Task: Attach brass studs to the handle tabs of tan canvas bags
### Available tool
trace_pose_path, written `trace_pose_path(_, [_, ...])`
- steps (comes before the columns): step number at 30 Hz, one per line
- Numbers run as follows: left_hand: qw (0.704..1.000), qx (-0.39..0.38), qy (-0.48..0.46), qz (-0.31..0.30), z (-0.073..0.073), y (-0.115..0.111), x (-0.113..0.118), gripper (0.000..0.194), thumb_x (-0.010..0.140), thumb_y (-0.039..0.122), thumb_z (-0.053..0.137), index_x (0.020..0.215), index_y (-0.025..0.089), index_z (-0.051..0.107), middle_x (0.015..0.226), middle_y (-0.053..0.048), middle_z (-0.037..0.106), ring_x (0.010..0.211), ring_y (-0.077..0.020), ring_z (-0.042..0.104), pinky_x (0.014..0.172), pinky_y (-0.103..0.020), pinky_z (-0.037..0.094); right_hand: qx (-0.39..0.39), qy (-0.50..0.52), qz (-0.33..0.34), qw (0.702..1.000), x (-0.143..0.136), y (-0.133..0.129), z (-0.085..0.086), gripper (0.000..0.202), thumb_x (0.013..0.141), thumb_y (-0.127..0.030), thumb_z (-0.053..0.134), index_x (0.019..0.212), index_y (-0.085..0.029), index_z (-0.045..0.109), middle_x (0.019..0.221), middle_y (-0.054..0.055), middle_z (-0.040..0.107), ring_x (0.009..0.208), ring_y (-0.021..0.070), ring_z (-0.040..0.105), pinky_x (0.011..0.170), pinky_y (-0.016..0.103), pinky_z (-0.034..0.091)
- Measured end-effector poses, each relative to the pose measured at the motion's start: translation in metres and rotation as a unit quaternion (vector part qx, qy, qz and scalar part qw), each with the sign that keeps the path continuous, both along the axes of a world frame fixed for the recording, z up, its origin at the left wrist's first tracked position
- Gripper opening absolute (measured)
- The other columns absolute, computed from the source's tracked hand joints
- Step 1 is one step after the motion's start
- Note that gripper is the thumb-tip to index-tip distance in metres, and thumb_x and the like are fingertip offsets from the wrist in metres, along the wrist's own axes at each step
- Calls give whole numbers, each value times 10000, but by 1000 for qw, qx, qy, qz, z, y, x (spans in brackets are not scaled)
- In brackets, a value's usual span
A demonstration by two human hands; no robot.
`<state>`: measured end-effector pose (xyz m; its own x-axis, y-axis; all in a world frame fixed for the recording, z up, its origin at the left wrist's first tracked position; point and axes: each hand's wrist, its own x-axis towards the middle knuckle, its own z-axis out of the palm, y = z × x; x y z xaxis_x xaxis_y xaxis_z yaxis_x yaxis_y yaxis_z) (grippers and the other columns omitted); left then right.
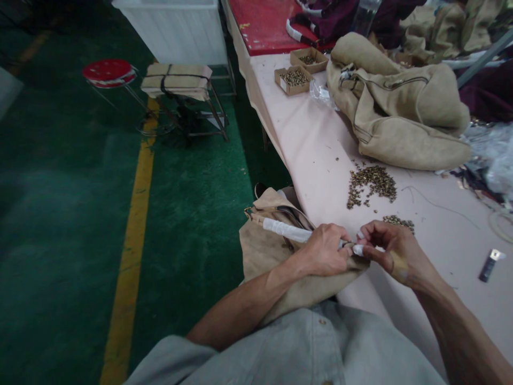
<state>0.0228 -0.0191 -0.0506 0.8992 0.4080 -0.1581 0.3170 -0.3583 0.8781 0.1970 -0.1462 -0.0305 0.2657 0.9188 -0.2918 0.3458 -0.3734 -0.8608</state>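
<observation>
A tan bag (260,251) lies across my lap at the table edge, its handle (286,230) wrapped in white material. My left hand (327,250) is closed around the handle near its right end. Close beside it, my right hand (387,248) pinches at that end, with white wrapping on fingertip and thumb; whatever is between those fingers is too small to make out. Just beyond my right hand lies a small pile of metal studs (398,222). A larger pile of brass-coloured studs (372,184) is spread farther back.
Two small cardboard boxes of metal pieces (294,80) stand near the table's left edge. Another tan bag (401,107) lies at the back. A dark cutter knife (489,266) rests at right. Left of the table stand a red stool (109,70) and a white bin (176,32).
</observation>
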Motion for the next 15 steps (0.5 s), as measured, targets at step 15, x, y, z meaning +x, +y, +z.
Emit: trace_pose_path(15, [995, -9, -84, 55, 10, 1, -13, 347, 769, 197, 686, 1092, 206, 559, 943, -56, 692, 847, -224, 657, 725, -319, 498, -32, 210, -16, 977, 2, 6, -6, 371, 804, -240, 824, 1136, -169, 675, 972, 87, 771, 792, 184, 691, 651, 256, 482])
